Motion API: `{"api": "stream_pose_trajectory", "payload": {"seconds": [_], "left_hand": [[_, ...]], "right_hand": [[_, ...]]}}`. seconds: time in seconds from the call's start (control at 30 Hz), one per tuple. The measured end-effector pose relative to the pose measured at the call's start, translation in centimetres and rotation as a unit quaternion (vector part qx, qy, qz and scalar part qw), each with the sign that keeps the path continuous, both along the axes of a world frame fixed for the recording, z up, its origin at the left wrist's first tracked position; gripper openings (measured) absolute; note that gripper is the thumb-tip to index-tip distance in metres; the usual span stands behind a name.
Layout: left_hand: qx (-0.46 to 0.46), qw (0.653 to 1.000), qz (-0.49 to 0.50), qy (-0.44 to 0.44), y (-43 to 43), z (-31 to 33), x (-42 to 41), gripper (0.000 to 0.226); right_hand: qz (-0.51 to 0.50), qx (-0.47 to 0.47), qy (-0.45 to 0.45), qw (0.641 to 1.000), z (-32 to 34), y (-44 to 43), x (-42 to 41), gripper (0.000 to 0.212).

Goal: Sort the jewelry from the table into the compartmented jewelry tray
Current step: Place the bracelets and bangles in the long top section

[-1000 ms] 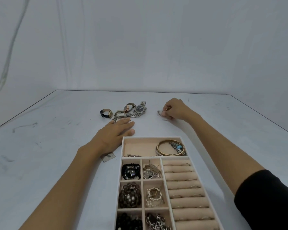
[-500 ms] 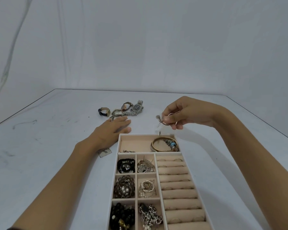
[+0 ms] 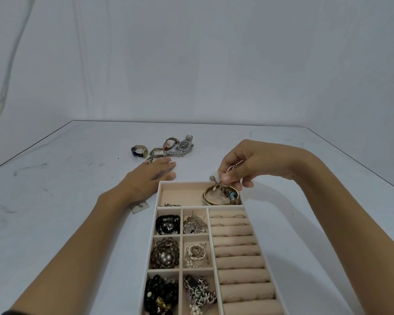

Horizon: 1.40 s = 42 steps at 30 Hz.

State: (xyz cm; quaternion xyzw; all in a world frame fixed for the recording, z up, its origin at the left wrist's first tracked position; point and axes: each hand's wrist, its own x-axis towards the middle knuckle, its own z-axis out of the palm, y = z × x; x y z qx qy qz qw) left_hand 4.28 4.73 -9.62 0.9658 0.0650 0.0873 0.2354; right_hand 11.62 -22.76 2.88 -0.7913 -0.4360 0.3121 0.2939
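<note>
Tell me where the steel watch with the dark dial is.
In the head view, the steel watch lies on the table slightly left of centre, at the right end of the watch cluster, beyond the left hand, beside the tan-strap watch.

Wrinkled grey backdrop (image 3: 191, 53) across upper frame, small rect. slip (image 3: 139, 206) left of centre, dark scuffs (image 3: 30, 167) mid-left.

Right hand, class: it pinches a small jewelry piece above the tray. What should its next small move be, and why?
Probably lower slightly and release: the right hand pinches the small silver piece just over the tray's far compartment, above the bangles already lying there.
</note>
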Motion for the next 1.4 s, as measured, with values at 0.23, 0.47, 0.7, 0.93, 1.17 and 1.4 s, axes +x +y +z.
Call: {"api": "stream_pose_trajectory", "payload": {"seconds": [0.23,0.47,0.7,0.93,1.17,1.4], "left_hand": [[-0.002,1.000,-0.011,-0.004,-0.1,0.0,0.0,0.049],[-0.006,1.000,-0.012,0.005,0.5,-0.3,0.3,0.077],[-0.008,1.000,-0.012,-0.001,0.9,-0.7,0.5,0.091],[-0.003,1.000,-0.016,-0.004,0.8,-0.6,0.5,0.080],[-0.008,1.000,-0.016,-0.005,0.9,-0.6,0.5,0.092],[-0.008,1.000,-0.014,-0.001,0.7,-0.6,0.5,0.084]], "right_hand": [[-0.026,-0.065,-0.117,0.991,-1.8,1.2,-0.4,0.005],[-0.033,-0.075,-0.162,0.983,-2.0,1.6,-0.4,0.017],[-0.084,-0.016,-0.154,0.984,-2.1,1.3,0.6,0.013],[-0.079,-0.051,-0.213,0.973,-2.2,1.6,0.4,0.012],[-0.098,-0.020,-0.209,0.973,-2.4,1.6,0.5,0.009],[-0.100,-0.013,-0.179,0.979,-2.4,1.5,0.6,0.006]]}}
